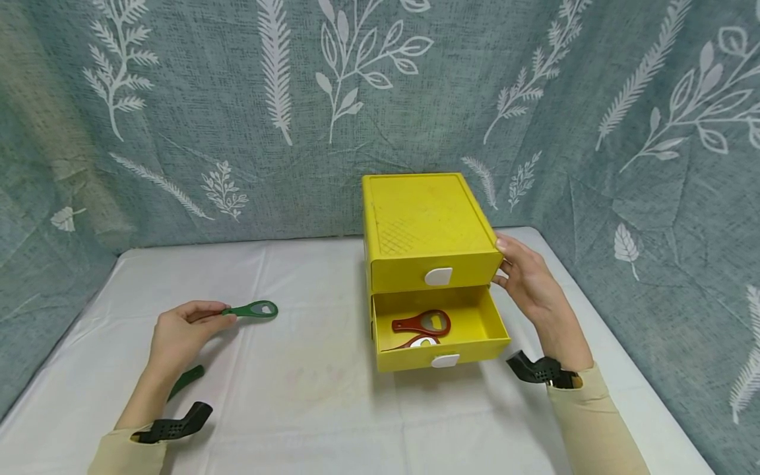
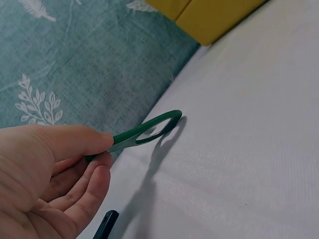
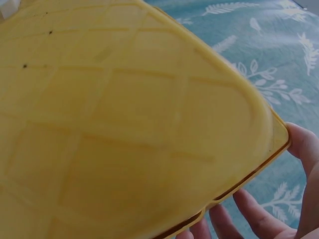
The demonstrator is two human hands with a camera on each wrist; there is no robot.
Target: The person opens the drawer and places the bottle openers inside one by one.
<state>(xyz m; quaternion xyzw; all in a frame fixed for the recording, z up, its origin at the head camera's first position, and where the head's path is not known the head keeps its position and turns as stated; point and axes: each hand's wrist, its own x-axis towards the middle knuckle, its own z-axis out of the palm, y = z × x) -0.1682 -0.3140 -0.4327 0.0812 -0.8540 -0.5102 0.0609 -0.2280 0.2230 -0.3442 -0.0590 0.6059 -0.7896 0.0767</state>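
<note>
i see the fingers (image 2: 94,144) of my left hand (image 1: 178,333) pinching the handle of a green bottle opener (image 1: 252,310), thumb on top and the others curled beneath; in the left wrist view its ring end sticks out toward the middle of the frame, lifted just off the cloth with its shadow under it. that hand sits in the lower left of the head view, above the white bench (image 1: 309,389). a second green opener (image 1: 185,380) lies on the bench under my left forearm, partly hidden.

my right hand (image 1: 528,280), right of centre, has its fingers (image 3: 249,211) wrapped round the right front corner of the yellow drawer unit (image 1: 424,221), thumb at the top edge, gripping it. the right wrist view is filled with the unit's ribbed yellow side.

the lower drawer (image 1: 475,333) stands pulled out, and two red bottle openers (image 1: 423,323) lie inside it, one behind the other. the upper drawer is closed, with a white tab handle (image 1: 438,276). a blue-grey leaf-print curtain (image 1: 178,119) hangs behind the bench.
</note>
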